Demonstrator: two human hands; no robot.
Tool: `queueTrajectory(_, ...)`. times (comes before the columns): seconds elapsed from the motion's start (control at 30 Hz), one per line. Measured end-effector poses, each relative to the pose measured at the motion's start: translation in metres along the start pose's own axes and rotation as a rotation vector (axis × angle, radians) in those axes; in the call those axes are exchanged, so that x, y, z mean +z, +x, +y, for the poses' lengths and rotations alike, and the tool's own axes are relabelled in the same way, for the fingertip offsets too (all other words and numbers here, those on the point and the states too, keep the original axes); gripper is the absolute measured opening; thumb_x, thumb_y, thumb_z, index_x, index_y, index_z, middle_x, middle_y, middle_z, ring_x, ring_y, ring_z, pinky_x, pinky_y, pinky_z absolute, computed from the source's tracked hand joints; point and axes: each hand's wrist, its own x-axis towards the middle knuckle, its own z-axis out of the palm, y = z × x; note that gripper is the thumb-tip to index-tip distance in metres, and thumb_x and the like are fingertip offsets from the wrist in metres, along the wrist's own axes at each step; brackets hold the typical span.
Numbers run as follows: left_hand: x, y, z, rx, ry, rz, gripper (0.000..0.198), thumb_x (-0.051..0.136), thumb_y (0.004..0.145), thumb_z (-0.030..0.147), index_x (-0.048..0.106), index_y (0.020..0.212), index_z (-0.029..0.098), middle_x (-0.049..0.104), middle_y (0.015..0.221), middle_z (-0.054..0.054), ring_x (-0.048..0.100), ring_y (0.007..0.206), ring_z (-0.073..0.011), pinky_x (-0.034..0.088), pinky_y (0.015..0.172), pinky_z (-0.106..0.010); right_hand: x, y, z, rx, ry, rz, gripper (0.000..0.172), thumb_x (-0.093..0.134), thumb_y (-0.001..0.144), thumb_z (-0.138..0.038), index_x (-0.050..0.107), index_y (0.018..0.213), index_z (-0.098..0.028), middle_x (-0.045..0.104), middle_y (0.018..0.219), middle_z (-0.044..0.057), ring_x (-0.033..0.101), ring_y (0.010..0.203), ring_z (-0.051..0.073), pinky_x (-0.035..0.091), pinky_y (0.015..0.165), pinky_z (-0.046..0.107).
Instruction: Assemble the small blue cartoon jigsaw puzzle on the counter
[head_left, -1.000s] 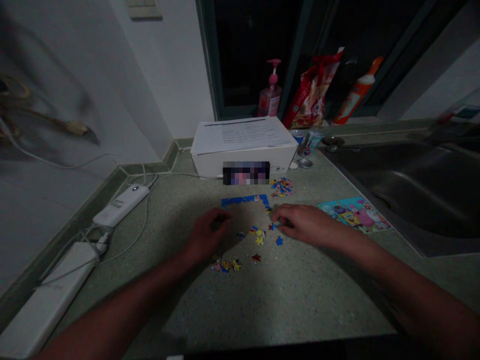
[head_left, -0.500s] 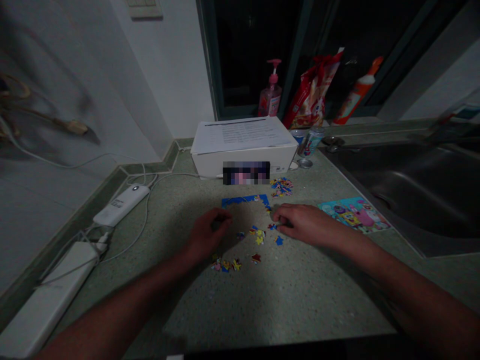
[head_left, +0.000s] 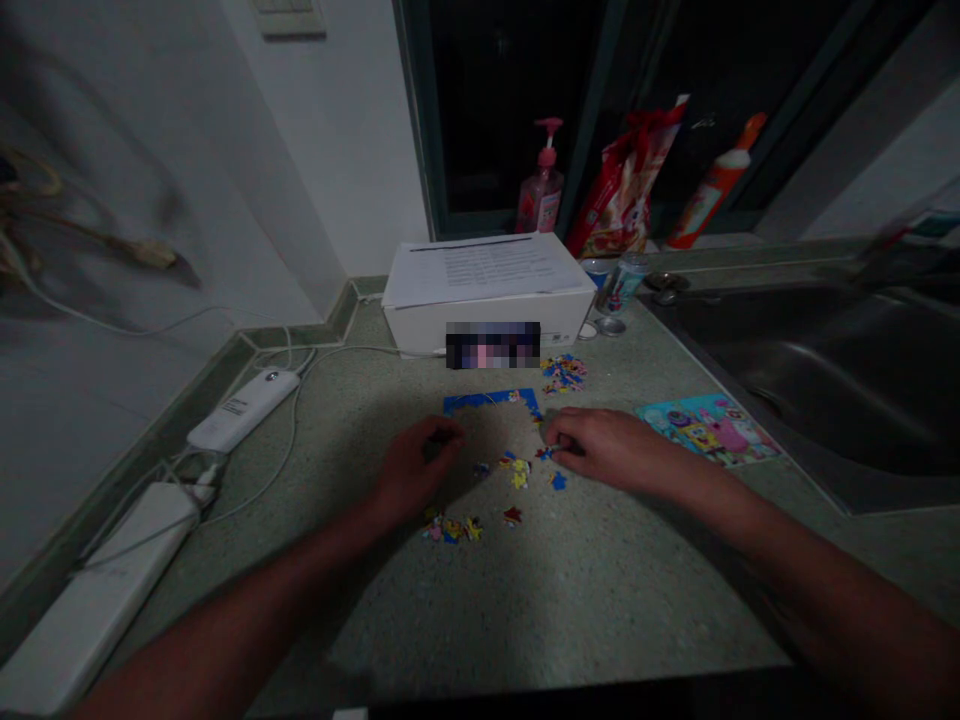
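My left hand (head_left: 421, 458) is curled over the counter at the left side of a partly joined blue puzzle border (head_left: 491, 399). Its thumb and fingertips come together, and whatever they may hold is hidden. On the right, my right hand (head_left: 596, 445) has its fingers bent into a pinch at a small red and blue puzzle piece (head_left: 544, 453). Between the hands lie yellow puzzle pieces (head_left: 519, 474) and a dark piece (head_left: 481, 469). A blue piece (head_left: 558, 481) is just below my right fingertips. Nearer me are a red-brown piece (head_left: 512, 516) and a colourful cluster (head_left: 452, 529).
A puzzle-piece pile (head_left: 564, 373) lies before a white box (head_left: 487, 310). Right of my hand is a cartoon picture sheet (head_left: 712, 428), beside the sink (head_left: 825, 370). A can (head_left: 624, 284) stands behind. Cables, a power bank (head_left: 244, 408) and a white power strip (head_left: 105, 590) occupy the left.
My right fingers have closed slightly at the red and blue piece. The left hand and the other puzzle pieces look unchanged.
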Motion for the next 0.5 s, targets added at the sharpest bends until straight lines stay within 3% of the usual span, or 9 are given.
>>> queueTrajectory(0.5,0.001,-0.0005,-0.0017,0.015,-0.01,0.006,0.016,0.065,0.09,0.034,0.075,0.096,0.023,0.082,0.099,-0.007,0.076,0.095,-0.0258,0.061,0.094,-0.043,0.0059,0.0005,0.0034,-0.035,0.003,0.05,0.013,0.067,0.095,-0.015,0.073,0.102,-0.023,0.078,0.099,0.005,0.072,0.087,0.022,0.045,0.072,0.034)
